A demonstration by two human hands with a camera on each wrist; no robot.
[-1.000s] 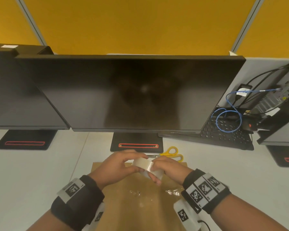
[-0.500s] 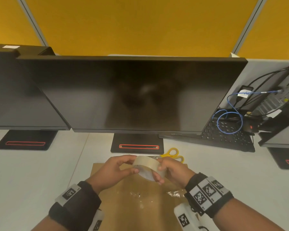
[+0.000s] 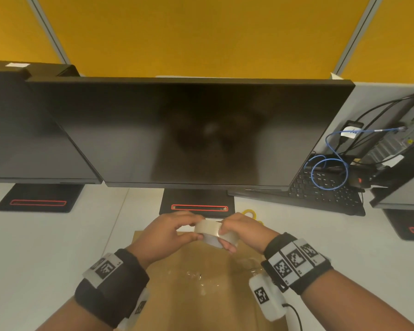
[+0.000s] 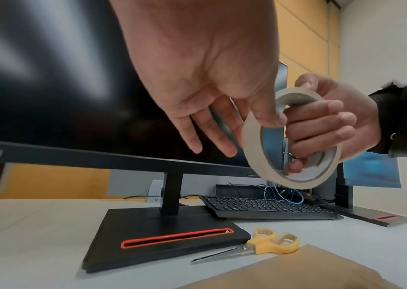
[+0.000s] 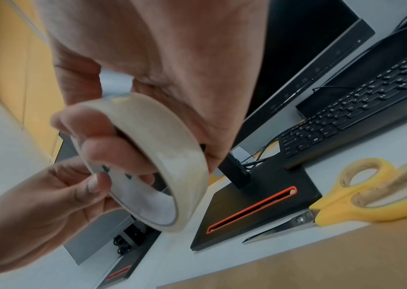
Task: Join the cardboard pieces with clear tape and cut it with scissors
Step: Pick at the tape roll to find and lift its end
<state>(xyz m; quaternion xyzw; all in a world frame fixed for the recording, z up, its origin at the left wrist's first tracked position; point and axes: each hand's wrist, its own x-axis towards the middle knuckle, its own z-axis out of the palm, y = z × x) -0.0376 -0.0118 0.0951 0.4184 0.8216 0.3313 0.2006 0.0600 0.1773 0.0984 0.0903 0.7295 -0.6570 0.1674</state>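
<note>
At the bottom centre of the head view, the cardboard (image 3: 201,283) is seen lying flat on the white desk (image 3: 46,259), with glints that may be clear tape already laid across it, though this cannot be told for sure. Just above it, in the lower middle of the frame, the tape roll (image 3: 209,231) is held off the desk: it is gripped by the right hand (image 3: 243,231), whose fingers are curled through its core, while its rim is pinched by thumb and forefinger of the left hand (image 3: 167,232), the other fingers spread loose. No strip appears drawn out, so pulling, sticking and cutting are judged still to be done. Farther up, the yellow-handled scissors (image 4: 269,245) lie untouched beside the monitor base (image 4: 162,232); nothing is seen blocking them. Beyond stand the monitor (image 3: 189,130) and, right of centre, a keyboard (image 3: 325,194).
</note>
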